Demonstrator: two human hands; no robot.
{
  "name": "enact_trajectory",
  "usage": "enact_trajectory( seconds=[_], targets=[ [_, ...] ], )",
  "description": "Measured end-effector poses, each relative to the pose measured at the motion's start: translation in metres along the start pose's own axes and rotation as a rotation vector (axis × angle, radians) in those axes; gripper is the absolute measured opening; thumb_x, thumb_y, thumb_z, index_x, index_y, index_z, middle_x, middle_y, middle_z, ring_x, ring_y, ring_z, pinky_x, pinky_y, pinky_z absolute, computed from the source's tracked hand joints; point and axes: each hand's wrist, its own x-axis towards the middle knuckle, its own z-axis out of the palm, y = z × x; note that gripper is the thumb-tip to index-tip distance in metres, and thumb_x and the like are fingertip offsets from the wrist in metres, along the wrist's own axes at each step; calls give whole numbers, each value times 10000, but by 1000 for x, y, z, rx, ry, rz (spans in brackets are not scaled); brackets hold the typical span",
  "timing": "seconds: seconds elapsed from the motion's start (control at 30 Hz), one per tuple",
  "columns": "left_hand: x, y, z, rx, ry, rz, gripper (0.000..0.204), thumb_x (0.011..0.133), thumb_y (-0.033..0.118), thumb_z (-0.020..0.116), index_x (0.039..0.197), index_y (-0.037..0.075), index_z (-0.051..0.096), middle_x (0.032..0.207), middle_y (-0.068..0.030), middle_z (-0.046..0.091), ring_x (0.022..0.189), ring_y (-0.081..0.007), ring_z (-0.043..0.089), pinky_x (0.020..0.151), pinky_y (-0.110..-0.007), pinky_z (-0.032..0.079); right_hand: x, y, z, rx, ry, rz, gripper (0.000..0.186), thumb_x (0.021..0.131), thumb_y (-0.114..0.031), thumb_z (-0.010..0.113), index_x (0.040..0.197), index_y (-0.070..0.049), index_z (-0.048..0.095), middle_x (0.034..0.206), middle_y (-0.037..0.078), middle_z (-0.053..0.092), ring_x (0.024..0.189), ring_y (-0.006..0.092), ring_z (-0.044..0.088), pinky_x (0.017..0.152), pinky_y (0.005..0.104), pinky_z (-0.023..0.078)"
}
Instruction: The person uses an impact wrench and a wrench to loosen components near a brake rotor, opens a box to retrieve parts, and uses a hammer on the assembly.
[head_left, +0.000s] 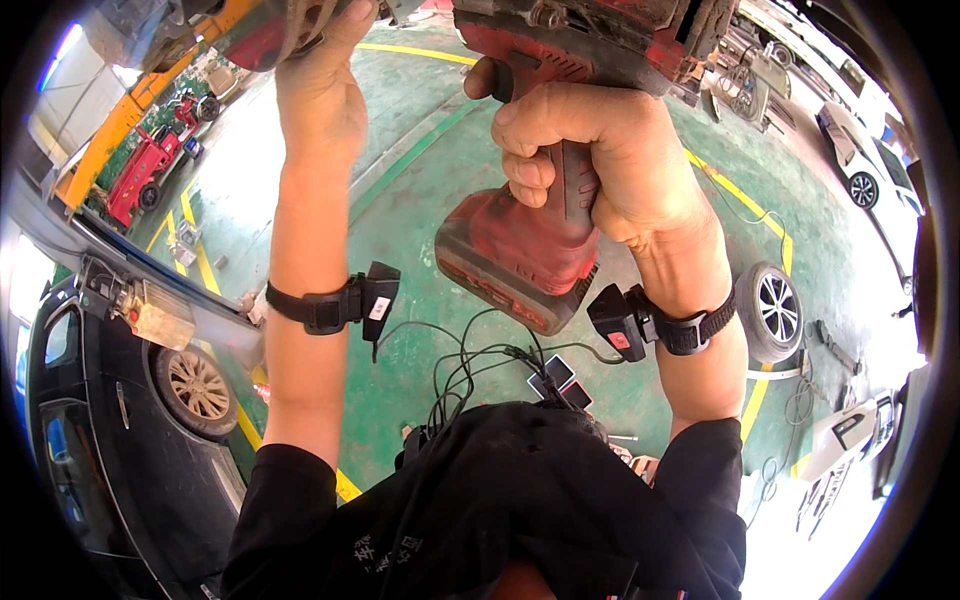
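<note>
My right hand (610,150) is wrapped round the grip of a worn red and black cordless power tool (530,240). Its battery end hangs low, towards me. The tool's head (570,50) is up by the top edge, close to dark, dirty metal, and its working end cannot be made out. At the upper left my left hand (325,95) is raised, thumb bent, against a dark red part (262,40) with a greyish strip across it. Most of its fingers are hidden there, and whatever they grip cannot be made out.
A black car (110,420) stands at the left, a white car (870,160) at the far right. A loose wheel (770,312) lies on the green floor (400,240) at the right. Cables (470,360) run from my wrist bands towards my waist. A red vehicle (145,175) is far left.
</note>
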Motion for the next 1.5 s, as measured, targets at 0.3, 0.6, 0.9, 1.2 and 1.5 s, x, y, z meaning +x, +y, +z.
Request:
enact_trajectory(
  seconds=[0.3, 0.6, 0.9, 1.2, 1.5],
  targets=[
    [-2, 4, 11, -7, 11, 11, 351, 864, 183, 745, 1190, 134, 624, 1171, 37, 644, 1138, -104, 553, 1035, -370, 376, -2, 1, 0, -35, 5, -2, 239, 723, 5, 624, 958, 47, 603, 650, 41, 519, 528, 127, 474, 496, 281, 391],
    [-1, 5, 10, 38, 2, 12, 381, 857, 205, 756, 1202, 124, 617, 1165, 27, 650, 1137, -110, 556, 1037, -357, 369, -5, -1, 1, 19, -17, 25, 222, 762, 12, 600, 978, 62, 591, 664, 46, 504, 539, 128, 466, 505, 284, 386],
    [1, 1, 0, 41, -28, -15, 377, 860, 219, 759, 1195, 120, 617, 1180, 31, 642, 1154, -108, 549, 1046, -380, 373, -13, -1, 2, -49, -47, -67, 239, 736, 20, 608, 971, 62, 598, 644, 44, 521, 512, 115, 476, 476, 273, 388],
    [-97, 22, 16, 138, -93, -356, 777, 907, 513, 658, 1444, 3, 421, 1397, -76, 531, 1246, -193, 521, 1020, -337, 382, -71, 32, -3, -390, 141, -110, 262, 836, -65, 613, 1049, 85, 586, 638, 36, 571, 554, 118, 527, 564, 243, 416],
    [-166, 70, 52, -314, -338, -810, 1130, 684, 614, 816, 1480, -41, 353, 1477, -128, 454, 1296, -240, 502, 1102, -389, 378, -84, 133, -10, -964, 309, -670, 451, 808, -109, 679, 1190, 30, 484, 984, 154, 664, 746, 347, 662, 678, 392, 532]
  ],
)
